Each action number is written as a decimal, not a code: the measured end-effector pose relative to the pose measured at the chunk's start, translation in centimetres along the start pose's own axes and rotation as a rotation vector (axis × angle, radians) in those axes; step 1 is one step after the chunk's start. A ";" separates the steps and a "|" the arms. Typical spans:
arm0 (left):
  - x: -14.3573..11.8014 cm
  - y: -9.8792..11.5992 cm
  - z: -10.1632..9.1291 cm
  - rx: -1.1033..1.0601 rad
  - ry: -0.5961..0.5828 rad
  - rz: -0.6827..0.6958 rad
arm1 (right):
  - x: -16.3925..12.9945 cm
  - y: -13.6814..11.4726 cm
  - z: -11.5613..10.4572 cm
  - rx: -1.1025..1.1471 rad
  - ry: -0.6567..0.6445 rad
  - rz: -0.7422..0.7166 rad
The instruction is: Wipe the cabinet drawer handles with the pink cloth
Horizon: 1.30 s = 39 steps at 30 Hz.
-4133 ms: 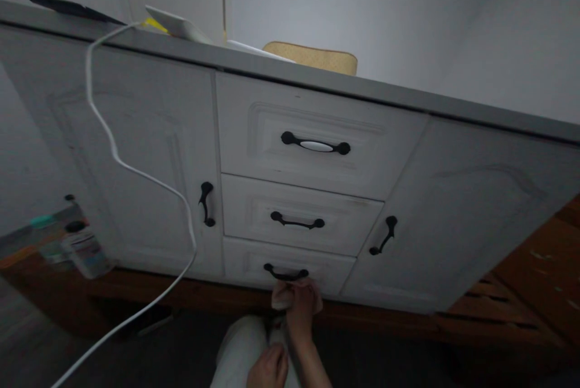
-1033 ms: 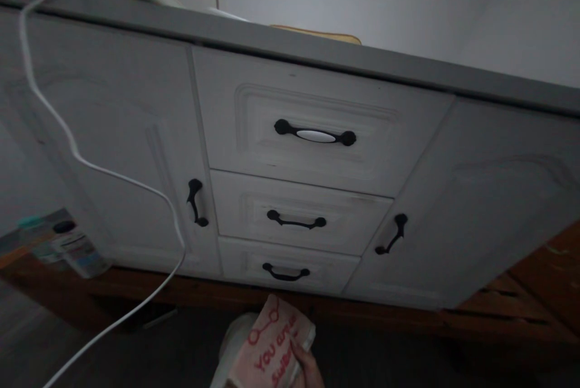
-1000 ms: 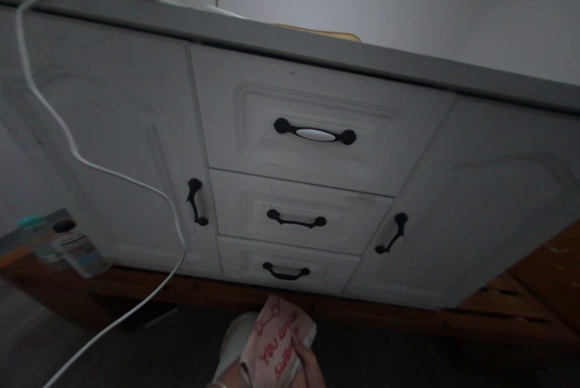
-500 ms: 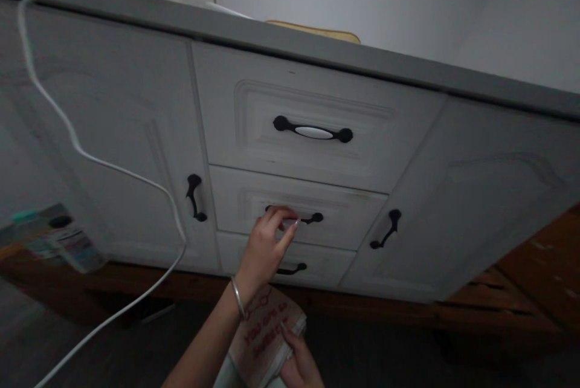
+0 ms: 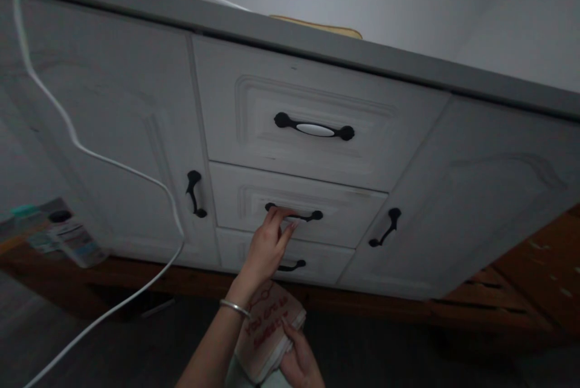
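so nearest the camera the right hand [image 5: 296,364] has a folded pink cloth [image 5: 267,336] with red lettering on it, thumb on top and the rest of the grip wrapped under, so it's pinched shut around the fold. Looks like it's parked low like that just to keep the cloth out of the way while the other hand is busy

just above and a bit further out from that grip, the left hand [image 5: 267,246] with a silver bangle [image 5: 234,308] on the wrist is up at the middle drawer [image 5: 348,219]. Fingers are curled over the left end of the black drawer handle [image 5: 299,215], hooked from above with the thumb under, so the grip is closed on the handle, though I can't tell how firmly. The drawer front sits flush with its neighbours, so it reads as shut

right below that grip is the bottom drawer [image 5: 326,267], its handle half hidden behind the hand. Above it, the top drawer [image 5: 254,116] has a black handle with a white insert

to the left of the grip is a cabinet door [image 5: 113,134] with a white cable [image 5: 109,161] drooping across it from the tabletop [image 5: 408,71], probably because something up there is plugged in. Another door [image 5: 475,206] sits off to the right, and a blurry bottle [image 5: 75,243] far left
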<state>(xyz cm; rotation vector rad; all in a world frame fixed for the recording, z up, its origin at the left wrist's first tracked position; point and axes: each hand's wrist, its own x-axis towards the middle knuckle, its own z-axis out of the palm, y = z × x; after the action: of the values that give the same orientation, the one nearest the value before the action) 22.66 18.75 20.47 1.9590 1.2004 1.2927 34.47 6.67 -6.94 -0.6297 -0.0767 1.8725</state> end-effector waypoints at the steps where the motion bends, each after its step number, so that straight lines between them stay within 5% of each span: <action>1: 0.0 -0.1 0.1 -0.006 0.009 0.002 | 0.0 -0.1 0.0 0.002 0.000 0.006; 26: -1.3 -0.8 0.4 -0.152 0.019 0.063 | -0.2 -0.1 0.0 -0.012 -0.037 0.030; 28: -3.3 -1.0 1.3 -0.228 0.165 0.035 | 0.0 -0.1 0.2 -0.009 -0.047 0.006; 31: -9.1 -2.6 4.2 -0.351 0.554 -0.149 | 0.1 -0.1 0.6 0.005 -0.089 -0.013; 33: -14.0 -4.7 6.6 -0.365 0.552 -0.361 | 0.1 -0.1 0.5 0.011 -0.113 -0.016; 36: -20.7 -8.5 9.3 -0.395 0.388 -0.677 | 0.2 0.0 -0.2 0.002 -0.096 0.019; 39: -23.9 -11.8 9.6 -0.341 0.392 -0.793 | 0.6 0.2 -1.3 -0.001 -0.053 0.039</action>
<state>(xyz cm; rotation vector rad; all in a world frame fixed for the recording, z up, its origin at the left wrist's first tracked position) 22.79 4.25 -3.85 0.8479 1.5815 1.3298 34.72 6.75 -8.39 -0.5866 -0.1004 1.9270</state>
